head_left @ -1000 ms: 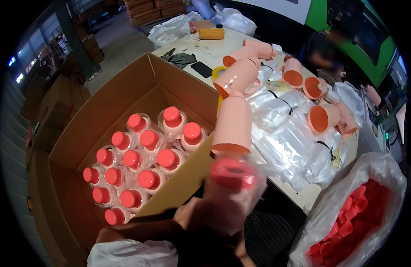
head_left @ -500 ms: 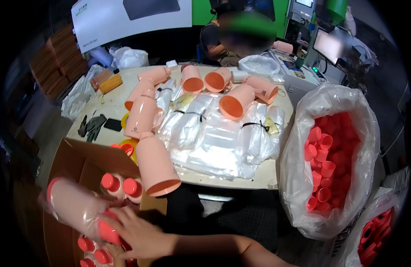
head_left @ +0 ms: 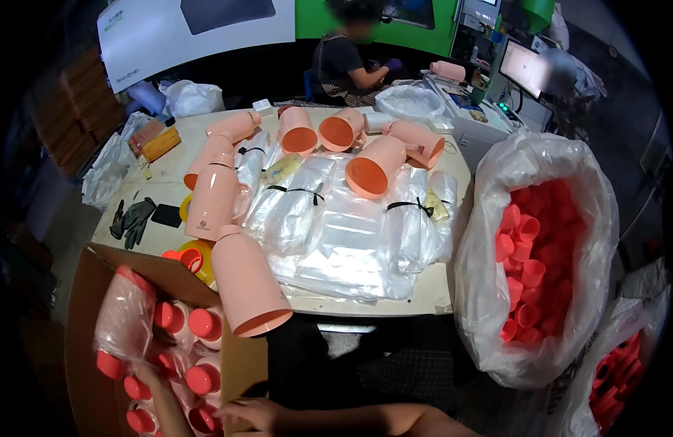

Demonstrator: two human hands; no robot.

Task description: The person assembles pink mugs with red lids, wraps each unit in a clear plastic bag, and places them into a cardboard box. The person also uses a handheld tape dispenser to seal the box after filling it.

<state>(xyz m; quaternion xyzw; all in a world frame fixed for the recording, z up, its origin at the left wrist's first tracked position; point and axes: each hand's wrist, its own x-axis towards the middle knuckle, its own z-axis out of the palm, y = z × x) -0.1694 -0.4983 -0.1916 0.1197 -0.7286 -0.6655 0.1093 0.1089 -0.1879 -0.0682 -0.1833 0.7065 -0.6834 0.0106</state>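
The left hand [head_left: 148, 379] holds a bagged bottle [head_left: 125, 320] over the box [head_left: 85, 306]. The right hand [head_left: 252, 415], at five o'clock from it, lies half open on the box edge.

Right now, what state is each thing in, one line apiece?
Cardboard box: open, partly filled with capped bottles.
Bagged bottle: held over the box, tilted, red cap down.
Left hand: under the bagged bottle.
Right hand: on the box edge.
Large clear bag: open, full of red caps.
Pink sleeve stacks: lying on the table.
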